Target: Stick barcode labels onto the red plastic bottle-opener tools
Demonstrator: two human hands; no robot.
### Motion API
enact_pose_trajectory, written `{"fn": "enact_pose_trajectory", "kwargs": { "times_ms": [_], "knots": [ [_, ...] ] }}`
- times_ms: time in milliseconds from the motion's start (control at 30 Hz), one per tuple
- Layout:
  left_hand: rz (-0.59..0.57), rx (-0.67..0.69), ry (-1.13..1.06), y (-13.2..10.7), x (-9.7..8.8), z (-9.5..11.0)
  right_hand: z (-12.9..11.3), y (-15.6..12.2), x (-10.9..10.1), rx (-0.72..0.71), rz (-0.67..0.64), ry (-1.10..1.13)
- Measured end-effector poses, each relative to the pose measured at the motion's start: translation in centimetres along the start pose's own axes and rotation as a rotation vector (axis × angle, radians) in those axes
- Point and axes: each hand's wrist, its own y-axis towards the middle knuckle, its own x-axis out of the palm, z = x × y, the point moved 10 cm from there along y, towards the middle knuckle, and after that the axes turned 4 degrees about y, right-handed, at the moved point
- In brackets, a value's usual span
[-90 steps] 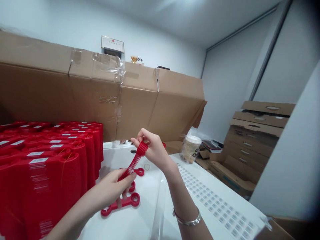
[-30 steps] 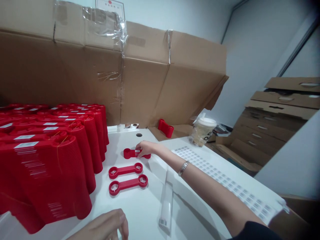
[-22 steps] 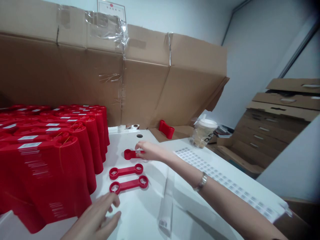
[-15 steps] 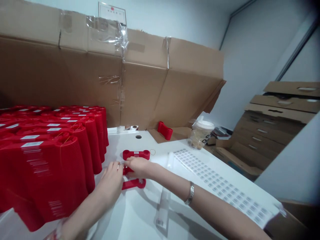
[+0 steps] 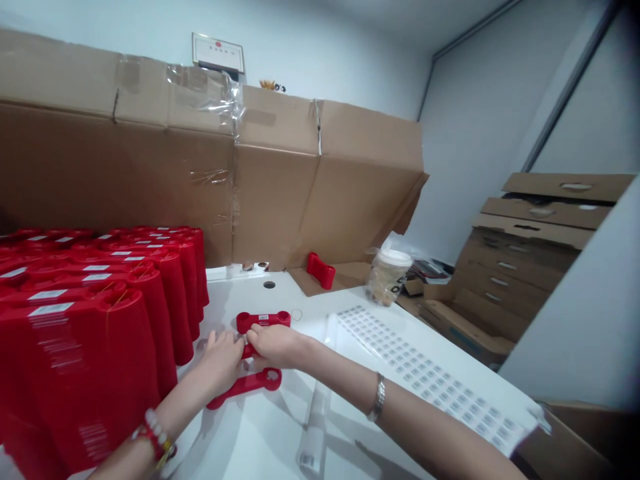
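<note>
- Left hand (image 5: 223,361) and right hand (image 5: 276,345) meet at the middle red part (image 5: 248,351) on the white bench (image 5: 257,440).
- Contact is hidden; can't tell if either grip is closed on it.
- Labelled red part (image 5: 263,321) lies just beyond, near red part (image 5: 246,387) just this side.
- Sticker sheet (image 5: 427,375) to the right, red stacks (image 5: 90,373) to the left.

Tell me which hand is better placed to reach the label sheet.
Probably the right hand: the label sheet lies on that side, beside its forearm. The left hand is farther off, near the red stacks, and would likely have to cross that forearm.
</note>
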Motion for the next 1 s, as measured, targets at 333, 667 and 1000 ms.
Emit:
{"fn": "enact_pose_trajectory", "kwargs": {
  "times_ms": [333, 667, 1000],
  "knots": [
    [-0.073, 0.169, -0.149, -5.0, -5.1, 4.8, -1.9, -10.1, -5.3, -0.07, 0.161, 0.019],
    [-0.025, 0.268, -0.183, -7.8, -3.6, 9.5, -1.5, -18.1, -5.4, 0.063, 0.29, 0.273],
    [0.022, 0.603, 0.159, -11.0, 0.0, 16.7, 1.0, -23.2, 6.9, 0.57, 0.149, 1.702]
  ]
}}
